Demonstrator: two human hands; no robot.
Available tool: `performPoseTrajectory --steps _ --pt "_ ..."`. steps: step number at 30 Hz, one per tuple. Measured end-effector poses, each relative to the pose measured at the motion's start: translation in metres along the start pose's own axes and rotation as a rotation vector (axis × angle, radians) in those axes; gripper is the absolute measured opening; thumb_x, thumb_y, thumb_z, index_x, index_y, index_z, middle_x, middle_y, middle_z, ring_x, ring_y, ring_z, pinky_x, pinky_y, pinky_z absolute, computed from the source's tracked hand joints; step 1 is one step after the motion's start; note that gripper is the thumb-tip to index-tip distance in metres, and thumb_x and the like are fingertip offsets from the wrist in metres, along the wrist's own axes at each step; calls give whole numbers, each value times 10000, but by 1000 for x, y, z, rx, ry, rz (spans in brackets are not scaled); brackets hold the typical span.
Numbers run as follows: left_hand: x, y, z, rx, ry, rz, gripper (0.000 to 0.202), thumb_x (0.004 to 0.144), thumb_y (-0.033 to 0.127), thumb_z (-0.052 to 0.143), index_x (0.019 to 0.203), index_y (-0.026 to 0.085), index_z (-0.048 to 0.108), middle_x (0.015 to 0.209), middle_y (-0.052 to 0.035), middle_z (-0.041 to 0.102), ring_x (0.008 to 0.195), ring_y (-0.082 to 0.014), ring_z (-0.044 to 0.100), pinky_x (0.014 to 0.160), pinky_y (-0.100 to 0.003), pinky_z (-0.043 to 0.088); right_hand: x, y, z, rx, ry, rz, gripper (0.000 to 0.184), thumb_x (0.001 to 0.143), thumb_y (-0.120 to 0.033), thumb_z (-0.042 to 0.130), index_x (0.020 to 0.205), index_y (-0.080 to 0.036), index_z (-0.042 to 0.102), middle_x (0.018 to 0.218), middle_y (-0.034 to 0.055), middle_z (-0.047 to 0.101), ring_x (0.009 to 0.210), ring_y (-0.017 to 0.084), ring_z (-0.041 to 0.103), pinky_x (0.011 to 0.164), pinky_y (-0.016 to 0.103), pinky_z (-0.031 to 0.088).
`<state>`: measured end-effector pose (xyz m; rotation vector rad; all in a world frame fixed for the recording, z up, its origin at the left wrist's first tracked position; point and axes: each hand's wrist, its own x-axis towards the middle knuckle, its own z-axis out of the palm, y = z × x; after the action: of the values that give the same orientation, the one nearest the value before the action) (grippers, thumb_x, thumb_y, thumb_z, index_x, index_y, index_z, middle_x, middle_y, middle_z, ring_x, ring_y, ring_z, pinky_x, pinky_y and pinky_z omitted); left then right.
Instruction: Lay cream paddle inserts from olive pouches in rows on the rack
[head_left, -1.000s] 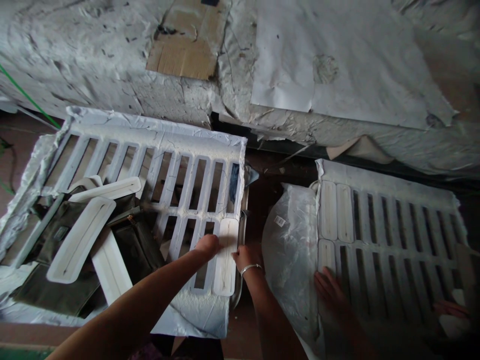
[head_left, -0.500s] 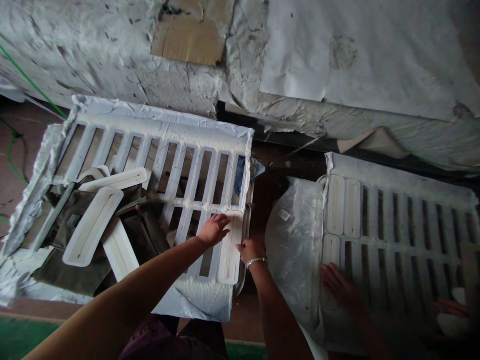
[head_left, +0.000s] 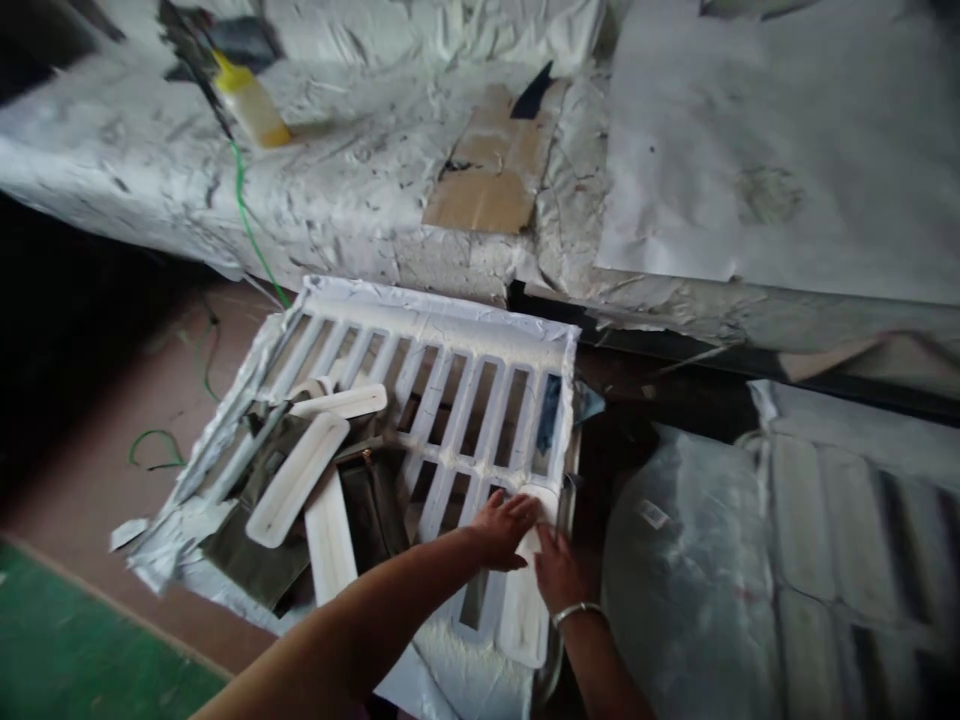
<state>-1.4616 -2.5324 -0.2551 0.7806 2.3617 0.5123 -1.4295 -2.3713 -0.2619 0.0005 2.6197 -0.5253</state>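
A long white strip with rounded ends and a line down its middle [head_left: 525, 622] lies on the right end of a slotted white frame [head_left: 442, 466]. My left hand [head_left: 504, 530] is laid over the strip's upper part, fingers spread. Just to its right, my right hand [head_left: 559, 568], with a bracelet at the wrist, rests stretched fingers on the strip's right edge. More white strips [head_left: 297, 482] lie loose on the frame's left part, on top of dark olive pouches [head_left: 259, 552], one showing a zipper.
Behind stands a table under crumpled white covering [head_left: 352, 215], bearing cardboard [head_left: 480, 200] and a yellow-capped bottle [head_left: 255, 105]. A clear plastic-wrapped bundle [head_left: 675, 580] and a second slotted frame [head_left: 919, 450] are at right. A green cord [head_left: 251, 225] hangs at left.
The view has swung left and up, bringing the bottle into sight. My left hand has moved further onto the strip. Another person's hands at the right frame are out of view.
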Motion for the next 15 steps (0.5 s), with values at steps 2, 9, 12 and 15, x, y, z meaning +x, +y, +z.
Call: performPoseTrajectory --steps 2,9,12,15 --pt "-23 -15 -5 -106 126 -1 746 736 469 641 1359 157 375 1453 -105 293 1338 -258 250 1094 -494 198 7 -9 -10 -136 -134 -9 465 828 -122 416 1284 -176 490 1144 148 592 938 222 629 790 326 474" --pt "-193 -135 -46 53 917 -737 398 833 290 523 1187 111 499 1273 -128 488 1222 -237 391 1072 -391 262 -2 -83 -8 -20 -169 -131 367 885 -248 409 1200 -117 544 1068 129 632 956 194 620 809 273 468" --pt "-248 -188 -62 -25 700 -1173 675 735 349 634 1291 56 387 1272 -188 461 1188 -325 412 971 -420 363 -9 -148 20 231 -296 -252 299 842 -226 464 1090 -134 605 909 84 664 833 170 628 762 270 472" --pt "-273 -206 -74 -157 468 -1224 704 678 372 672 1257 72 409 1189 -185 528 1088 -335 501 871 -398 420 -16 -206 44 441 -398 -269 259 798 -225 508 1003 -129 634 804 61 665 759 159 621 718 268 471"
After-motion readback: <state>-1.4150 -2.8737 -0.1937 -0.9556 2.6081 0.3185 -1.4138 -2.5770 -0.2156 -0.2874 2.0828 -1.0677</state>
